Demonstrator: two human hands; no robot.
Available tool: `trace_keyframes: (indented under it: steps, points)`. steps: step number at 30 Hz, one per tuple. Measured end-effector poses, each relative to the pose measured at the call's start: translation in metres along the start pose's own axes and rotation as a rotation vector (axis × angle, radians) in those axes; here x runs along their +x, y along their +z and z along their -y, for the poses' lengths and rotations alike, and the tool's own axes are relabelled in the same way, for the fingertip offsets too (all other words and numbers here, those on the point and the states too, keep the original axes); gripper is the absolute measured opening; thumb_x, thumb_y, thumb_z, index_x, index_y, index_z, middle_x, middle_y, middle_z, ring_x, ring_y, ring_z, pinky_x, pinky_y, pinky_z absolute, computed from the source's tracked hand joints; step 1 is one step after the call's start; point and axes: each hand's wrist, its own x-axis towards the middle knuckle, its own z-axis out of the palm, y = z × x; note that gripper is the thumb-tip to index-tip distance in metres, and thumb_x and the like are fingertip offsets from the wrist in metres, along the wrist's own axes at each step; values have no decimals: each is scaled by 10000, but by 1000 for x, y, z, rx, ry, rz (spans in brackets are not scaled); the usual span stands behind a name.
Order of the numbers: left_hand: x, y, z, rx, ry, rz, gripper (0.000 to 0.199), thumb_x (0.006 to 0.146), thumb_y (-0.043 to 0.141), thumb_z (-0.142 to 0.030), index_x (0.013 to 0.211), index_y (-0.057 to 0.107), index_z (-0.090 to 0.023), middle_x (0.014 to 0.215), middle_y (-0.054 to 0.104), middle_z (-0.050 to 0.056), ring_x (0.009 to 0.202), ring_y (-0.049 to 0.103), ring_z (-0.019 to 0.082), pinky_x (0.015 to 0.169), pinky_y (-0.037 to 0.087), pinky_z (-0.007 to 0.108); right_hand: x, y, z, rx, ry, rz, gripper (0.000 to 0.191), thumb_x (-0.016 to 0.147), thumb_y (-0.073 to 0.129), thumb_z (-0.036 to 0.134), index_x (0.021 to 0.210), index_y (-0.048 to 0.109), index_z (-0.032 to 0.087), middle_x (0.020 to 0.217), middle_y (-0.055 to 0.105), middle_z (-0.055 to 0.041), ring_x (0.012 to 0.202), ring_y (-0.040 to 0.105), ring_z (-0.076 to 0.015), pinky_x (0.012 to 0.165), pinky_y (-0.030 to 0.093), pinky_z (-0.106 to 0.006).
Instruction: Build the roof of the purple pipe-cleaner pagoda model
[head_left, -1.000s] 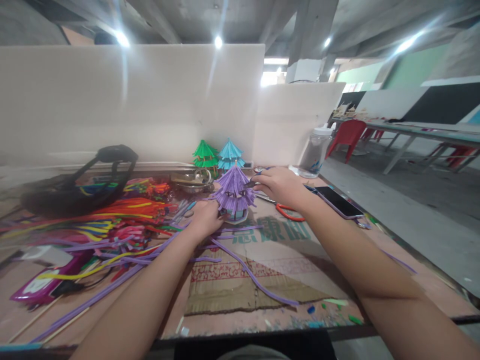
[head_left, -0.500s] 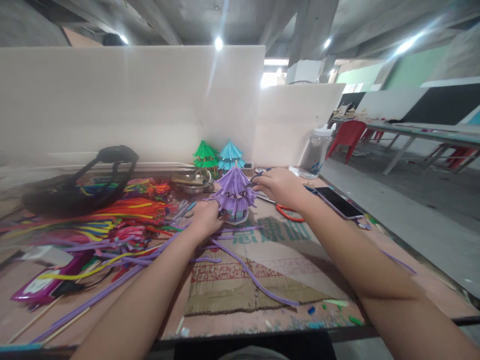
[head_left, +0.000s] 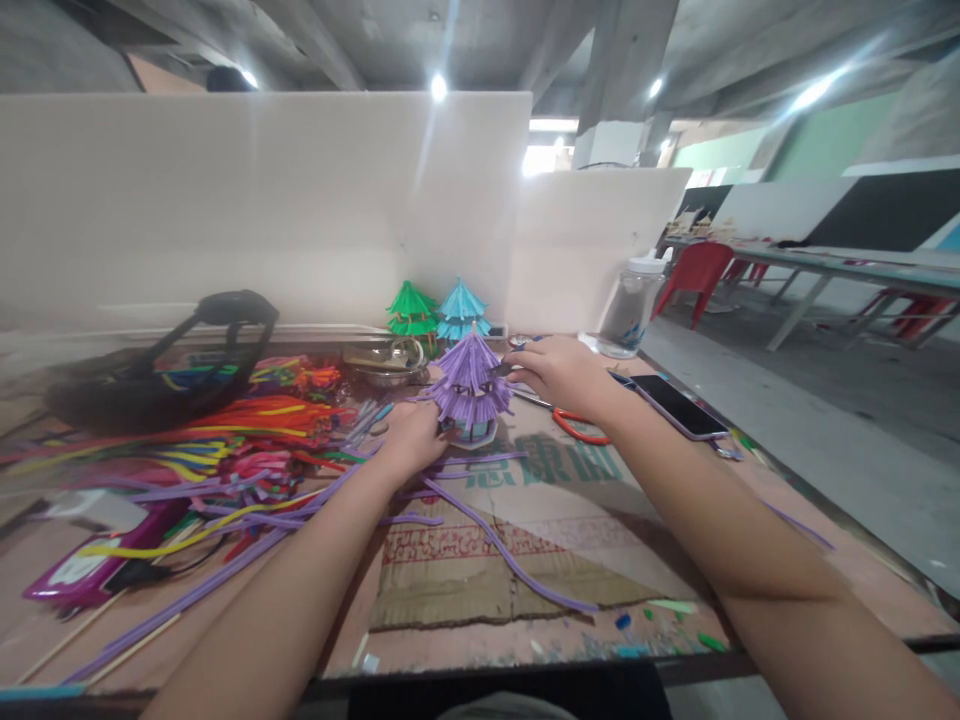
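Observation:
A small purple pagoda model [head_left: 471,385], with two tiers of roof made of fuzzy pipe-cleaner strips, stands upright on the cardboard [head_left: 525,560]. At its lower left side is my left hand [head_left: 412,435], fingers closed against the base; the fingertips are partly hidden. My right hand [head_left: 551,370] is at the right of the upper roof, its fingers pinched on a small dark thing that touches or nearly touches the roof edge. What it is, I cannot make out. Orange-handled scissors [head_left: 577,427] lie just under my right wrist. Loose purple pipe cleaners [head_left: 510,555] lie in front of the model.
Behind stand a green pagoda [head_left: 411,310] and a blue pagoda [head_left: 461,308]. Bundles of coloured pipe cleaners [head_left: 255,415], a black bag-like object [head_left: 150,385] and a purple glue gun [head_left: 97,570] crowd the left. A phone [head_left: 679,405] and a water bottle [head_left: 628,305] are at right.
Almost nothing differs. My right fingers have shifted very slightly at the roof edge; my left hand and the purple pagoda model stay in place.

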Motion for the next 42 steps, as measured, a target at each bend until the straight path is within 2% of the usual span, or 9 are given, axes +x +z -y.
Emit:
trace_keyframes:
  steps: [12, 19, 26, 31, 37, 42]
  points:
    - [0, 2, 2, -7, 0, -4, 320, 858, 562, -408, 1053, 606, -158, 1062, 697, 145, 1034, 640, 307, 854, 437, 358, 1, 0, 2, -17, 4, 14, 252, 956, 553, 347, 1022, 735, 186, 786, 724, -62, 722, 630, -182, 638, 339, -297]
    - [1, 2, 2, 35, -3, -4, 325, 858, 558, -442, 1045, 607, -180, 1046, 702, 128, 1007, 649, 289, 851, 435, 351, 2, -9, 3, 53, 80, -4, 276, 968, 523, 339, 1086, 711, 176, 969, 749, -99, 864, 661, -207, 687, 395, -301]
    - [0, 1, 1, 8, 9, 1, 320, 855, 563, -413, 1062, 608, -174, 1070, 697, 134, 1042, 640, 296, 864, 441, 354, 3, -7, 4, 22, 31, 20, 248, 964, 530, 322, 1048, 723, 191, 872, 748, -76, 790, 656, -202, 667, 386, -313]
    - [0, -1, 0, -6, -8, 17, 304, 861, 564, -410, 1069, 602, -192, 1080, 699, 118, 1078, 629, 287, 883, 432, 345, 2, -8, 3, 36, 92, -34, 270, 963, 528, 318, 1094, 689, 145, 1001, 737, -119, 895, 660, -221, 708, 406, -314]
    - [0, -1, -1, -15, 8, -4, 288, 867, 563, -387, 1050, 610, -169, 1058, 703, 137, 1041, 641, 302, 860, 433, 358, 2, -9, -1, 10, 68, -11, 260, 978, 490, 299, 1063, 695, 163, 973, 738, -111, 876, 658, -221, 711, 400, -319]
    - [-2, 3, 1, 38, 29, -42, 294, 883, 539, -405, 1024, 606, -156, 1038, 697, 148, 1001, 644, 314, 823, 433, 369, 2, -11, 2, 28, 110, -66, 320, 987, 476, 346, 1127, 668, 131, 996, 728, -125, 893, 655, -230, 729, 419, -329]
